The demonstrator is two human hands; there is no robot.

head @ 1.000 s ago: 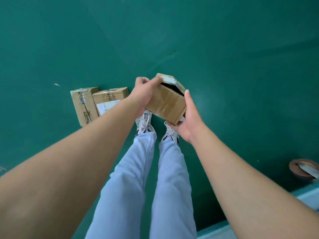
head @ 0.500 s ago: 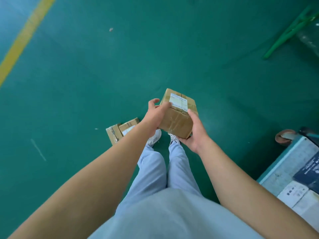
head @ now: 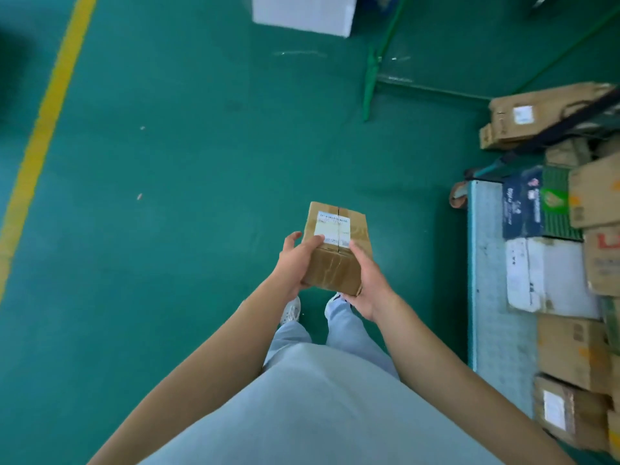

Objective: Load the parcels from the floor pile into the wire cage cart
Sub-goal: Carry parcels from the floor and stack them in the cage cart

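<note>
Both hands on one parcel (head: 336,250), held in front of the body above the feet. Left hand (head: 295,261) wraps its left side, thumb on the top face by the label; right hand (head: 367,285) cups the right side and lower edge, thumb along the top edge. Arms extended forward, converging. Parcel: small brown cardboard box, taped seams, white shipping label (head: 332,226) on top. Right of the grip: cart platform (head: 489,280) stacked with boxes (head: 570,350). Green floor (head: 184,196) below, yellow line (head: 43,129) far left.

green floor (head: 201,162), yellow line (head: 47,129), white box (head: 302,11)
</note>
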